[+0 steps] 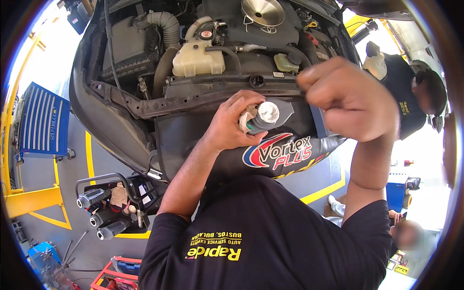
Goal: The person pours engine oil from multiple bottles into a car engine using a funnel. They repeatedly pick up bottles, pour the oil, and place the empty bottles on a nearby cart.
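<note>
In front of the car's open engine bay, my left hand (pixel 238 121) is closed around a dark grey plastic bottle (pixel 281 116). The bottle's round mouth (pixel 268 111) faces up and looks covered with silvery foil. A crumpled beige rag or paper (pixel 247 117) is pinched between that hand and the bottle, with a bit of green beside it. My right hand (pixel 350 99) is raised to the right of the bottle, apart from it. Its fingers are curled in and slightly blurred; whatever they may hold is hidden. A black fender cover (pixel 208 145) drapes the car's front below the bottle.
A metal funnel (pixel 263 12) stands on the engine, behind a cream coolant tank (pixel 198 60). At left are a blue tool cabinet (pixel 43 121) and a black carrier (pixel 123 176) holding several grey bottles. One person (pixel 398 87) stands at right, another (pixel 411 241) lower right.
</note>
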Demonstrator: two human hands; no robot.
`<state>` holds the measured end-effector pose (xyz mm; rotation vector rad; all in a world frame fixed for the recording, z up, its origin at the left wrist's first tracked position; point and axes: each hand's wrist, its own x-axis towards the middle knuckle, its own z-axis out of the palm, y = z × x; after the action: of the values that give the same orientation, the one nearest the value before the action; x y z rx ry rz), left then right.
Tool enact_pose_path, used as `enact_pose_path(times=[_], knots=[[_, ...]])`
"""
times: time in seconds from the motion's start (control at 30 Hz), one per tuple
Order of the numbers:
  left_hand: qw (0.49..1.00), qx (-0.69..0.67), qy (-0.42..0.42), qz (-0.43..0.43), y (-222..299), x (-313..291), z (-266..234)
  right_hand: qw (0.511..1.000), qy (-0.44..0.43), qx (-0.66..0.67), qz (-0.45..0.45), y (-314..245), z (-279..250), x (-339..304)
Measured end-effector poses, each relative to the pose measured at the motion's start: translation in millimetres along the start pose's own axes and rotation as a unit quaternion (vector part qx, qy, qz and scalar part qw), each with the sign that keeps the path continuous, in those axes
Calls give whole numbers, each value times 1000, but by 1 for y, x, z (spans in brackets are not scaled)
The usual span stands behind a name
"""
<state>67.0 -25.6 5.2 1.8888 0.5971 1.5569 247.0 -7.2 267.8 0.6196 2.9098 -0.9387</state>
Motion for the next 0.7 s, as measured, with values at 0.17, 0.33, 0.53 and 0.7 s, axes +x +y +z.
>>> enact_pose_path(times=[0.17, 0.33, 0.53, 0.7], knots=[[999, 28, 5, 21, -7, -4, -5, 999, -21, 29, 37, 44, 33, 6], [996, 85, -4, 7, 3, -8, -9, 983, 171, -1, 74, 36, 40, -31], [978, 169, -76, 95, 6, 1, -3, 942, 226, 190, 158, 147, 181, -64], [968, 214, -90, 93, 12, 11, -10, 836, 412, 342, 122, 189, 287, 3]])
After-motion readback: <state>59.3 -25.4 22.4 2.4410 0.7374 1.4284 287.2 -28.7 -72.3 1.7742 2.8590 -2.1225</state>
